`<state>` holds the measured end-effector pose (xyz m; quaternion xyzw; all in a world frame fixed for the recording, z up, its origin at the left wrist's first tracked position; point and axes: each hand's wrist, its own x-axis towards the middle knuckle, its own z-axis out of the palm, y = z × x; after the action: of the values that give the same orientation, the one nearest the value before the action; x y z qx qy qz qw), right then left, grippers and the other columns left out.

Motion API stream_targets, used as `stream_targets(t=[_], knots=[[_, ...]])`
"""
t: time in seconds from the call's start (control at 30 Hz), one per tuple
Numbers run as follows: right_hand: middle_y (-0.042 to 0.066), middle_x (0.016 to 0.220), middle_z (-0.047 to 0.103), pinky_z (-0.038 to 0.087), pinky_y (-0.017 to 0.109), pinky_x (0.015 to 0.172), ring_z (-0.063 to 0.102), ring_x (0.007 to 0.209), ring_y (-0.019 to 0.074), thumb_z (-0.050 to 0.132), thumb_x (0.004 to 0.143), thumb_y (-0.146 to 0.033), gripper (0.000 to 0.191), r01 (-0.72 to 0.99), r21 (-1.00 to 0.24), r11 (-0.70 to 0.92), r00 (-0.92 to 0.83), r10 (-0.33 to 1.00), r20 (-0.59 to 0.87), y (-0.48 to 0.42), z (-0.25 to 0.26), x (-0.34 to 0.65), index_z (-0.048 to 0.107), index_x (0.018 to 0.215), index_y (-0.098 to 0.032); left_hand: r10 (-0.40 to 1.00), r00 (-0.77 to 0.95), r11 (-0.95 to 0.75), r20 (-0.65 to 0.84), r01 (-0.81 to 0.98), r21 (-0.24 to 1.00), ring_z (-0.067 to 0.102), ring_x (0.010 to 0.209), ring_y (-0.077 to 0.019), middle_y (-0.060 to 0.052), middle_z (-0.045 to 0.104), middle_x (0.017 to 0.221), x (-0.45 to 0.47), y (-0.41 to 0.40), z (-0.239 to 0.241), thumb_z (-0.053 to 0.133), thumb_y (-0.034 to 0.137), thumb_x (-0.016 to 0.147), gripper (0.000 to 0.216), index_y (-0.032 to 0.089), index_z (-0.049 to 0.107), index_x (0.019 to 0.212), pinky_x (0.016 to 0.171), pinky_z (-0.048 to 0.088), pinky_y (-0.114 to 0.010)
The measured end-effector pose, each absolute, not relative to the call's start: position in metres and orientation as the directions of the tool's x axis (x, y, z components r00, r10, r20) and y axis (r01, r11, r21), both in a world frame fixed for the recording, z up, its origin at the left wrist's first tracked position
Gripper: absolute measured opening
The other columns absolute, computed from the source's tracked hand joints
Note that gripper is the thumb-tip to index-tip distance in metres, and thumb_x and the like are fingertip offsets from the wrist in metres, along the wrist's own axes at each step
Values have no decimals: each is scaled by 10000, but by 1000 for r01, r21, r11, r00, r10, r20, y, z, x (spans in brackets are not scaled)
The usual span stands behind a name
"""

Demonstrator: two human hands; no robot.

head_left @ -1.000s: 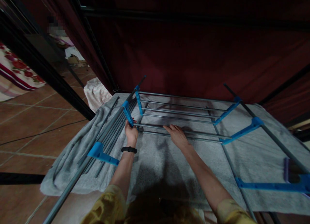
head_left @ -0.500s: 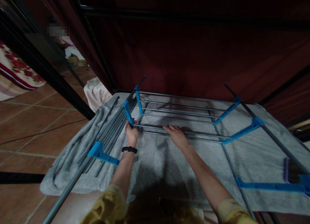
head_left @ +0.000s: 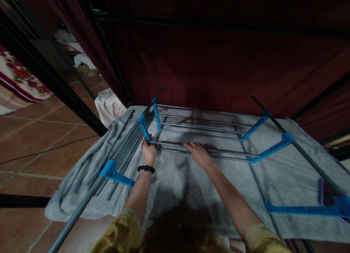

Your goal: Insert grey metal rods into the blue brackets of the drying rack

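A partly built rack of grey metal tubes and blue plastic brackets lies over a grey blanket [head_left: 175, 187]. My left hand [head_left: 148, 150] is closed around the lower end of a blue bracket [head_left: 144, 128], where a metal rod [head_left: 169, 143] meets it. Over the same rod rests my right hand [head_left: 199, 153], its fingers bent across the tube; its thumb is partly hidden. At the rod's far end is another blue bracket [head_left: 273, 149], fixed to the right side tube [head_left: 308, 158]. A lower left bracket [head_left: 116, 175] sits beside my left forearm.
Several loose tubes [head_left: 128, 150] lie on the blanket at left. A dark red curtain [head_left: 207, 70] hangs behind, crossed by a black bar [head_left: 191, 21]. A black post [head_left: 54, 70] slants over the tiled floor [head_left: 35, 136]. A purple-edged object [head_left: 324, 192] lies at right.
The rack's right side tube and brackets have shifted slightly left. My right hand has moved very slightly left along with the rod. My left hand keeps its place on the bracket.
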<state>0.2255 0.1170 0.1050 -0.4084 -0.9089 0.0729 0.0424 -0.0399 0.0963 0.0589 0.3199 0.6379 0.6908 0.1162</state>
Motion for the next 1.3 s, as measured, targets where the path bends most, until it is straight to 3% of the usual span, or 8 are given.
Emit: stream_targets(t=[0.23,0.73,1.0,1.17,1.3], knots=[[72,1177,626,394,312,979,566,1099,189,361,910,-28,610,726,-160,669,-675,737,18,118,106,225,431,1455,-294,567,-776,-152,277,232,961,585,708,-156,-5,610,754,-36,96,63,491,62,548,340,224,574,835,684,466,-288],[69,1185,633,418,311,943,573,1102,192,366,906,-30,614,736,-167,656,-662,749,25,116,107,224,441,1446,-312,581,-752,-153,312,276,949,566,705,-154,11,579,746,-38,96,59,479,71,558,366,239,573,870,684,447,-290],[61,1165,638,440,292,894,587,1082,183,369,928,-63,570,740,-188,646,-658,753,-5,119,110,223,465,1427,-320,568,-756,-147,326,296,944,577,729,-166,0,595,756,-38,96,55,486,52,561,379,234,584,879,720,476,-309],[60,1183,633,434,297,932,577,1101,177,374,927,-68,573,756,-184,628,-639,769,1,118,109,223,455,1436,-318,572,-753,-145,326,299,943,594,764,-175,-9,607,775,-38,95,59,504,36,560,325,224,577,814,783,487,-325],[62,1177,636,429,309,965,577,1101,177,368,939,-92,538,746,-180,641,-648,761,21,117,111,223,473,1422,-305,590,-746,-115,309,301,947,599,776,-181,-4,607,779,-42,98,57,511,52,582,348,225,575,877,824,498,-350]])
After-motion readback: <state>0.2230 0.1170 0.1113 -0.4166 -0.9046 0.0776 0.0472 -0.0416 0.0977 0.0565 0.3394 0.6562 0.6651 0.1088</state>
